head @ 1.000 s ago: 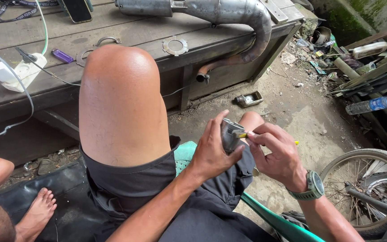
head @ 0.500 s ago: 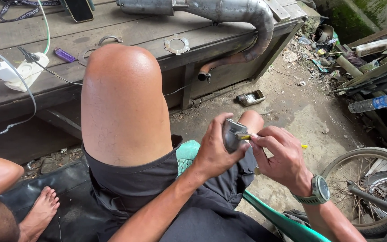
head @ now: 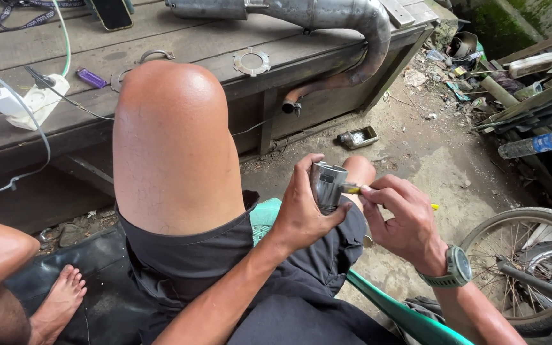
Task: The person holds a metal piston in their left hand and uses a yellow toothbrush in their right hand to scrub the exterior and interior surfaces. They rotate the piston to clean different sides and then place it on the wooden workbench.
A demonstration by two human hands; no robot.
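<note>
- Left hand (head: 301,214): grip closed around a small metal cylinder (head: 326,185), thumb on the near side, fingers wrapped behind; cylinder upright, open end up, held above the lap between the knees.
- Right hand (head: 404,223): narrow pinch grip on a thin yellow-handled tool (head: 352,189); tip touches the cylinder's right rim. Tool kind unclear, mostly hidden by fingers; possibly a small screwdriver.
- Yellow end of the tool shows past the right hand's far side.
- Green-strapped watch (head: 456,267) on the right wrist.
- Wooden surface (head: 193,45) beyond the raised knee carries an exhaust pipe (head: 327,16), ring gasket (head: 252,62), purple lighter (head: 91,78), white power strip (head: 30,102).
- Bicycle wheel (head: 531,268) at lower right; another person's bare foot (head: 59,300) at lower left.
</note>
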